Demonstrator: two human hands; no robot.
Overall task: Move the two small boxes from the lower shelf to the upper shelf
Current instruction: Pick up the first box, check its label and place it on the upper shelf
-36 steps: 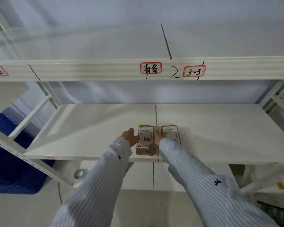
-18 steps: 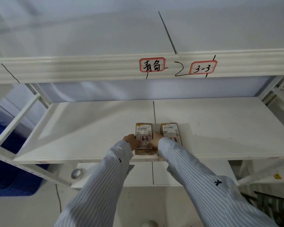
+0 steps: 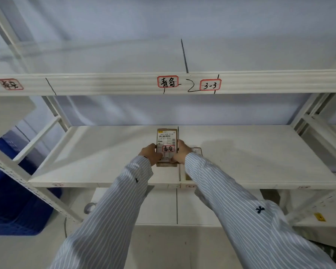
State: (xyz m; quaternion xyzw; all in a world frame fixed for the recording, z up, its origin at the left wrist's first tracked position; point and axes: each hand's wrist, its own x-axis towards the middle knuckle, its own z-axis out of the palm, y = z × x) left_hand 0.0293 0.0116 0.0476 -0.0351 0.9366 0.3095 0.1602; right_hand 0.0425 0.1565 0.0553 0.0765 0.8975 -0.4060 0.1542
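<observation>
Two shelves: upper shelf (image 3: 105,84) bare at its beam, lower shelf (image 3: 260,152) carrying the second box (image 3: 196,150) (mostly hidden behind the right wrist). Left hand (image 3: 150,154) and right hand (image 3: 179,152) clamp the first box (image 3: 167,140) from both sides, held above the lower shelf, label facing the camera.

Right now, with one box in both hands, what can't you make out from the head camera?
- Second box: mostly hidden behind the right hand and sleeve.
- Held box: its sides are covered by the left hand and right hand; fine label print is too small.
- Upper shelf: its top surface is out of sight from below.
</observation>
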